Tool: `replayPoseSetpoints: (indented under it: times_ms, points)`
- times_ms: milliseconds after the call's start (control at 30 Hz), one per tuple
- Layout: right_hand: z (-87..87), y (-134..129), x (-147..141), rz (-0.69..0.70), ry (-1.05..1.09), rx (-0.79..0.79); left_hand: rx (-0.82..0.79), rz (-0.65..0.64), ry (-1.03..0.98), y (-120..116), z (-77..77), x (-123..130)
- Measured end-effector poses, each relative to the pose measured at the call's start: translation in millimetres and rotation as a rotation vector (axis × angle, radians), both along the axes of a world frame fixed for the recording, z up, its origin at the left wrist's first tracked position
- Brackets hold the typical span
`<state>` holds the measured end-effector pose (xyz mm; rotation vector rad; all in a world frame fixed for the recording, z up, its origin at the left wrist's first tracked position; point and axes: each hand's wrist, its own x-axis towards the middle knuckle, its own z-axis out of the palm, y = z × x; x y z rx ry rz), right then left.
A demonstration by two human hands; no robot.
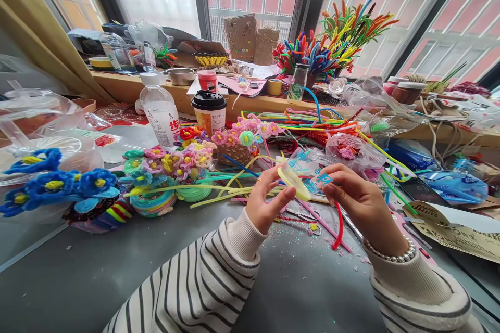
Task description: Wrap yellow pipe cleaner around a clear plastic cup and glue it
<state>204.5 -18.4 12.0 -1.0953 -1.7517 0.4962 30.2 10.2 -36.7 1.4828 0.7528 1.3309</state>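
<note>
My left hand [266, 199] is closed, with thumb and fingers pinching a pale yellow, flat, rounded piece [295, 184] whose exact kind I cannot make out. In my right hand [357, 203], fingertips pinch a clear plastic wrapper [312, 174] with blue print, which lies against the yellow piece. Both hands are raised above the grey table [187, 276]. Below them lie a red pipe cleaner [339, 229], a pink pipe cleaner [323, 225] and scissors partly hidden among scraps and glitter.
Pipe-cleaner flowers in blue [54, 187] and pink [255, 130] stand left and ahead. Behind them are a plastic bottle [159, 109] and a lidded paper cup [210, 112]. Loose pipe cleaners [312, 122] pile up ahead. A printed paper packet [457, 231] lies right.
</note>
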Motion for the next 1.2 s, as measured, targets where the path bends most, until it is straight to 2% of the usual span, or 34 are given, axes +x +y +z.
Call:
replayPoseSetpoints:
  times_ms: [233,400,533,667,833,1000,1200]
  points:
    - [8.2,-5,-4,-0.04,-0.022,0.039,-0.103,-0.105,-0.018,0,5.9,-1]
    - [18.0,-15,-7,-0.143,-0.082,0.063,-0.379,-0.348,-0.129,2,5.2,3]
    - [23.0,-21,-9,-0.182,-0.116,0.078,-0.558,-0.408,-0.186,2,2.2,5]
    - [28.3,-22,-9,-0.172,-0.119,0.082,-0.609,-0.444,-0.25,1,4.2,6]
    - [33.7,-25,-7,-0.119,-0.005,-0.009,-0.685,-0.508,-0.303,0,9.1,6]
    - [35.3,-29,-5,-0.132,0.008,-0.014,-0.685,-0.576,-0.327,0,9.9,5]
    - [34.0,-27,-2,-0.172,-0.034,-0.002,-0.666,-0.576,-0.272,0,9.1,6]
